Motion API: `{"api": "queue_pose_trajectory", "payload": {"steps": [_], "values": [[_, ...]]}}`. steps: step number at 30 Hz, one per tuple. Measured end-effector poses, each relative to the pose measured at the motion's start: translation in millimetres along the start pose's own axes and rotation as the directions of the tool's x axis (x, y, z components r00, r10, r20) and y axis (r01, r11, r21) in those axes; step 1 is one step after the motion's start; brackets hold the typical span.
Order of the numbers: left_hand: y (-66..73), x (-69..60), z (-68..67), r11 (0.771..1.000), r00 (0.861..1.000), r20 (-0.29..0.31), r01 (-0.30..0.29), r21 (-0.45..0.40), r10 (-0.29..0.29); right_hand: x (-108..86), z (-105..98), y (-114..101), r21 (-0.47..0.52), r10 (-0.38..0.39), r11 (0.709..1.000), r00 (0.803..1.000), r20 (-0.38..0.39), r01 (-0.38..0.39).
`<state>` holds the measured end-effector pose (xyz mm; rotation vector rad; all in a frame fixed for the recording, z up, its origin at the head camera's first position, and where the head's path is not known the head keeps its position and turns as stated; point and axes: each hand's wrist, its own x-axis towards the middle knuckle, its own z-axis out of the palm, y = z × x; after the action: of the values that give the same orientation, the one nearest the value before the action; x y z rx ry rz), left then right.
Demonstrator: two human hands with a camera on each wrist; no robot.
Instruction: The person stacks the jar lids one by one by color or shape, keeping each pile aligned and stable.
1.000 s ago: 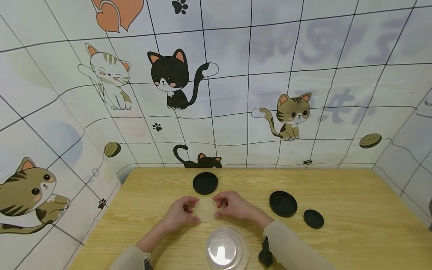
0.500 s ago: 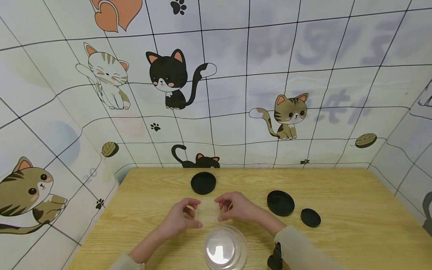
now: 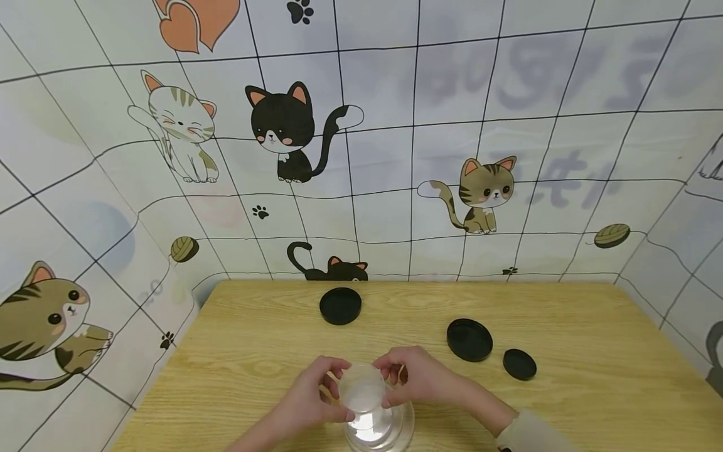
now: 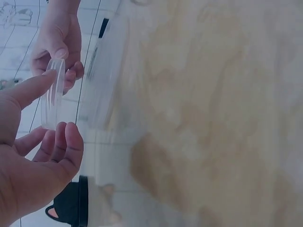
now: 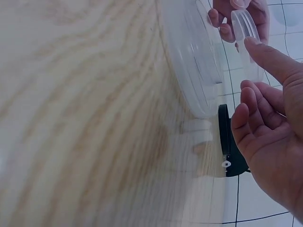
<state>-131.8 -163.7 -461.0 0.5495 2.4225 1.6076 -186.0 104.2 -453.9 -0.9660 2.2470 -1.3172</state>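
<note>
A clear, shallow round lid (image 3: 361, 389) is held between both hands in the head view. My left hand (image 3: 315, 392) pinches its left side and my right hand (image 3: 417, 378) its right side. Below it, partly covered by it, stands a stack of clear round pieces (image 3: 398, 430) on the wooden table. In the left wrist view the lid (image 4: 51, 99) appears edge-on, with the left thumb on its face. The right wrist view shows the lid (image 5: 247, 42) raised off the stack (image 5: 196, 71), a gap between them.
One black round lid (image 3: 341, 306) lies near the back of the table (image 3: 254, 326). To the right are a second black lid (image 3: 470, 339) and a smaller black disc (image 3: 519, 364). A wall sheet (image 3: 384, 157) printed with cats rises behind the table.
Both hands have brought the clear lid toward the person, from behind the clear stack to a spot over it. The black lids have stayed in place.
</note>
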Motion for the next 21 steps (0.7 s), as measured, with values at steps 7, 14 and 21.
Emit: {"api": "queue_pose_trajectory", "payload": {"steps": [7, 14, 21], "values": [[0.3, -8.9, 13.0, 1.0, 1.0, -0.003, -0.001, 0.004, 0.001, -16.4, 5, 0, 0.021, -0.035, 0.999, 0.999, -0.001, 0.035], [0.2, -11.2, 16.2, 0.999, 1.0, 0.015, 0.017, 0.029, -0.017, -22.4, 8, 2, -0.006, -0.068, 0.998, 0.997, 0.032, 0.068], [-3.5, -10.9, 17.7, 0.998, 0.998, 0.033, 0.049, 0.037, -0.05, -23.5, 10, 3, 0.018, -0.05, 0.999, 0.999, 0.014, 0.05]]}}
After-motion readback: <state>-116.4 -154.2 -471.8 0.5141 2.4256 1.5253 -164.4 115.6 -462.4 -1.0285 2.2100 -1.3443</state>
